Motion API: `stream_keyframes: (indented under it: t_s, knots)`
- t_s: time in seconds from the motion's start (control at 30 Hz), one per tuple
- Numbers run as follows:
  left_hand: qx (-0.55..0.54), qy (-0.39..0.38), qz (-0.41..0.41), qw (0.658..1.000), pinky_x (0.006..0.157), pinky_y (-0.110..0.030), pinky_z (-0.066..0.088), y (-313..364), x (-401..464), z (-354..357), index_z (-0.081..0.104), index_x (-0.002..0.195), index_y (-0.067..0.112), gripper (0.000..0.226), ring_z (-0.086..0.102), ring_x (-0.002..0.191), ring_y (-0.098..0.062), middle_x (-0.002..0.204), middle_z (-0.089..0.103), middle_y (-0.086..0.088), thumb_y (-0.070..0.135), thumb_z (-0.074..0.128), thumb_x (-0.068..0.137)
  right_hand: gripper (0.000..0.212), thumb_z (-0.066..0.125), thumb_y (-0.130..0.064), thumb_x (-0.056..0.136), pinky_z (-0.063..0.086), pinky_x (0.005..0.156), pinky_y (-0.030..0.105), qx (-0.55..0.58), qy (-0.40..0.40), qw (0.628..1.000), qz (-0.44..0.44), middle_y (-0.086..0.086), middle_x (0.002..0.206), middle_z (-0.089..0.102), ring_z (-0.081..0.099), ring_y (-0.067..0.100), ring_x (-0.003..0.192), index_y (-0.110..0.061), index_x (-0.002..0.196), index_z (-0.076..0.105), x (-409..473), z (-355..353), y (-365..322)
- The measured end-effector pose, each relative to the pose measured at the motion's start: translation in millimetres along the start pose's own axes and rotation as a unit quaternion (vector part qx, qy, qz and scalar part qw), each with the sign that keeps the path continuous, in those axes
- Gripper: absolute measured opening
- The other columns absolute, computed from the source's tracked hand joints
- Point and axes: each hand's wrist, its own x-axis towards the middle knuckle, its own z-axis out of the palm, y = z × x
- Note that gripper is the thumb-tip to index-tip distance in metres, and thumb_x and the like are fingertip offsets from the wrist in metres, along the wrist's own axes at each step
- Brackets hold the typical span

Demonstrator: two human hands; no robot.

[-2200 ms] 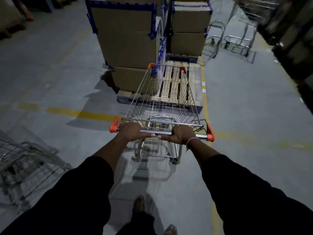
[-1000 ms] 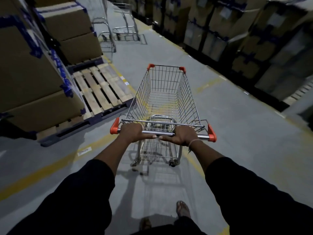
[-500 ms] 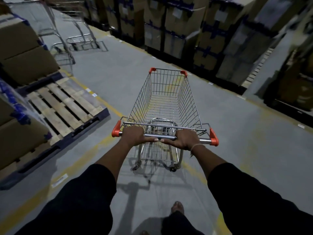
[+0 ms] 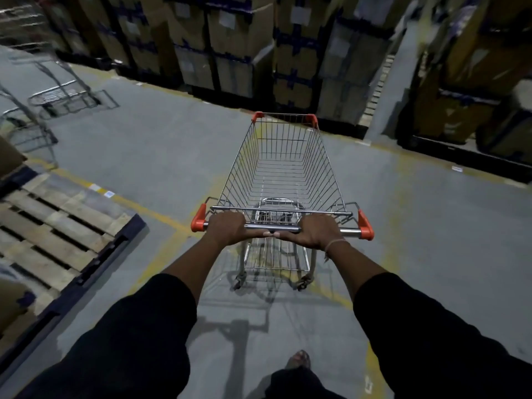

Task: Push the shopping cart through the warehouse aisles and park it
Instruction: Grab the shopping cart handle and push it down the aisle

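A person's left hand (image 4: pixel 227 230) and right hand (image 4: pixel 316 231) are both wrapped around the metal handle bar (image 4: pixel 349 232) of a wire shopping cart (image 4: pixel 283 174) on a grey concrete warehouse floor (image 4: pixel 161 145). The hands sit side by side near the bar's middle, thumbs almost touching, with orange end caps (image 4: pixel 198 218) showing outside each fist. The cart's basket stretches straight ahead of the grip, its orange-cornered front edge pointing toward a row of stacked cardboard boxes (image 4: pixel 239 47) along the far side of the aisle. The basket holds nothing visible. A thin bracelet (image 4: pixel 335 244) circles the right wrist, and black sleeves (image 4: pixel 138 335) cover both arms above the forearm. The cart stands over painted yellow floor lines (image 4: pixel 149 208). To the left lies a wooden pallet (image 4: pixel 57 226) with a dark blue edge, and beyond it, blurred, stand other wire carts (image 4: pixel 63 93). One sandalled foot (image 4: pixel 299 359) shows below the handle.
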Motion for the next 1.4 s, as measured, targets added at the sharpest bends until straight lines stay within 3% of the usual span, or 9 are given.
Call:
stream_keyframes:
  t_s: [0.17,0.3,0.47,0.53,0.73,0.93,1.1,1.23,1.4]
  knots:
    - [0.012,0.019,0.034,0.999,0.061,-0.028,0.048,26,43,-12,0.055,0.059,0.018,0.105,0.060,0.060,-0.016,0.060,0.057,0.002,0.112,0.010,0.046,0.088,0.029,-0.099,0.074,0.053,0.065,0.031,0.024,0.010,0.999,0.030,0.000,0.055,0.055,0.059,0.021,0.058,-0.017,0.055,0.053,12,-1,42]
    - [0.019,0.022,0.065,0.998,0.056,-0.027,0.037,55,68,-25,0.052,0.059,0.018,0.094,0.056,0.059,-0.015,0.058,0.053,0.003,0.106,0.021,0.053,0.086,0.028,-0.100,0.073,0.045,0.058,0.027,0.035,0.015,0.998,0.051,-0.001,0.053,0.054,0.058,0.019,0.055,-0.019,0.054,0.052,14,-2,76]
    - [0.016,0.038,0.095,0.995,0.057,-0.026,0.045,91,107,-30,0.055,0.059,0.018,0.111,0.059,0.057,-0.015,0.058,0.056,0.003,0.113,0.001,0.039,0.087,0.028,-0.100,0.073,0.037,0.054,0.027,0.033,0.025,0.996,0.084,-0.001,0.053,0.054,0.056,0.018,0.053,-0.020,0.053,0.052,14,-2,120]
    - [0.018,0.036,0.109,0.993,0.060,-0.027,0.048,105,121,-33,0.055,0.060,0.019,0.108,0.060,0.059,-0.015,0.059,0.055,0.003,0.112,0.004,0.042,0.086,0.028,-0.101,0.072,0.035,0.053,0.027,0.032,0.031,0.994,0.099,-0.001,0.052,0.053,0.054,0.018,0.052,-0.020,0.053,0.050,14,-2,137]
    - [0.024,0.042,0.151,0.987,0.062,-0.028,0.052,144,171,-42,0.060,0.064,0.018,0.116,0.061,0.059,-0.015,0.061,0.059,0.003,0.113,-0.002,0.037,0.088,0.028,-0.103,0.071,0.045,0.060,0.030,0.026,0.051,0.988,0.146,-0.001,0.053,0.053,0.054,0.020,0.053,-0.019,0.052,0.051,18,-3,184]
    - [0.052,0.050,0.190,0.979,0.059,-0.026,0.046,184,222,-63,0.060,0.064,0.019,0.107,0.061,0.061,-0.014,0.059,0.054,0.005,0.111,0.008,0.046,0.088,0.022,-0.104,0.069,0.052,0.065,0.033,0.028,0.048,0.980,0.190,-0.001,0.053,0.051,0.054,0.021,0.054,-0.021,0.053,0.049,34,-8,231]
    - [0.062,0.045,0.209,0.975,0.061,-0.027,0.043,222,272,-84,0.058,0.066,0.019,0.095,0.057,0.064,-0.018,0.057,0.047,0.005,0.107,0.024,0.054,0.086,0.025,-0.102,0.071,0.043,0.062,0.032,0.024,0.051,0.972,0.227,0.000,0.055,0.052,0.052,0.021,0.055,-0.021,0.054,0.047,51,-16,278]
    - [0.058,0.044,0.228,0.971,0.064,-0.028,0.043,254,312,-96,0.056,0.070,0.020,0.089,0.057,0.068,-0.021,0.059,0.045,0.004,0.105,0.034,0.060,0.095,0.018,-0.106,0.068,0.041,0.059,0.030,0.016,0.050,0.965,0.257,0.000,0.055,0.057,0.056,0.019,0.054,-0.019,0.055,0.056,66,-21,319]
    - [0.048,0.073,0.267,0.960,0.060,-0.026,0.048,297,366,-98,0.056,0.064,0.020,0.107,0.061,0.062,-0.019,0.063,0.059,0.001,0.112,0.004,0.044,0.098,0.015,-0.106,0.067,0.049,0.062,0.031,0.022,0.064,0.948,0.312,-0.001,0.053,0.055,0.056,0.019,0.055,-0.019,0.054,0.056,78,-23,363]
